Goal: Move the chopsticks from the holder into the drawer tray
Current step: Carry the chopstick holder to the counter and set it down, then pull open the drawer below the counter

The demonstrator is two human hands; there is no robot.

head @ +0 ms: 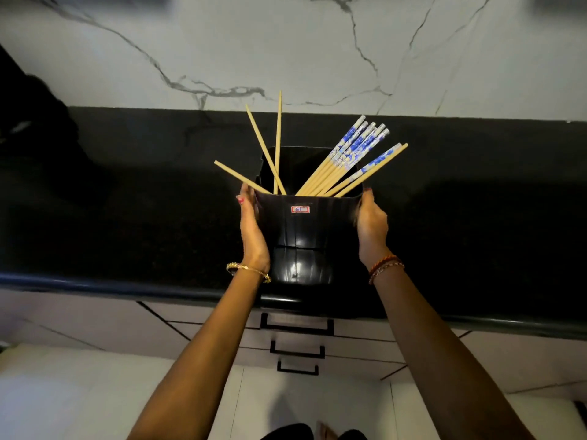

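Marble wall [286, 42] is seen beyond both hands. Black counter [127, 217] is spread under and around the hands, its rounded edge just below the wrists. Drawers [297, 338] with black handles are stacked below the counter edge, between the forearms, all closed. Black holder [298, 230] is held between the two hands on the counter. Left hand [252, 227] is pressed flat on its left side, fingers wrapped over the rim. Right hand [370, 223] is clasped on its right side, fingers hidden behind. Chopsticks [346, 160] are in the holder, fanned out above both hands: blue-patterned bundle leaning toward the right hand, three plain ones toward the left. Gold bracelet [249, 269] is worn on the left wrist, thread bands [386, 265] on the right.
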